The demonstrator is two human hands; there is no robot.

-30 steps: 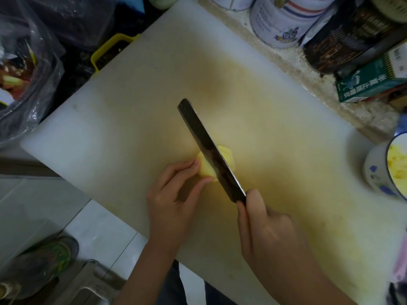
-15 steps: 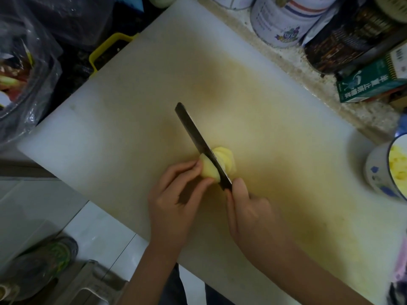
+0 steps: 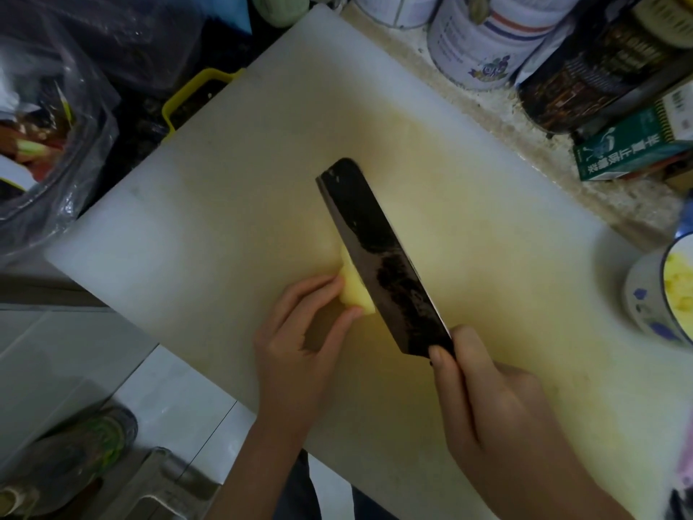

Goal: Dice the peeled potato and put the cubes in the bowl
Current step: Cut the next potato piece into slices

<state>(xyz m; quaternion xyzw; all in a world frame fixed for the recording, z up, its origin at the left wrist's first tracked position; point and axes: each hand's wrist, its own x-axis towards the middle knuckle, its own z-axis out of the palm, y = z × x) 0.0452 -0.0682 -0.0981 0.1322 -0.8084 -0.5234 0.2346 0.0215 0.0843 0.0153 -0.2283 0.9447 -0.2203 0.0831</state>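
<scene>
A pale yellow piece of peeled potato (image 3: 354, 292) lies near the middle of the white cutting board (image 3: 232, 174). My left hand (image 3: 300, 339) pinches it between fingertips and thumb. My right hand (image 3: 491, 403) grips the handle of a dark cleaver (image 3: 378, 253), whose broad blade is tilted flat side up and covers the potato's right part. At the right edge stands a white bowl with blue flowers (image 3: 645, 298), with yellow potato cubes inside.
Tins (image 3: 483, 43), a dark packet and a green box (image 3: 633, 144) line the counter behind the board. A clear plastic bag of scraps (image 3: 45, 152) sits at the left. A yellow handle (image 3: 195, 91) pokes out under the board's far left edge. Tiled floor lies below.
The cleaver went down through the potato half a second ago, with my right hand close to it. Now the blade is raised and tilted flat, and my right hand has drawn back.
</scene>
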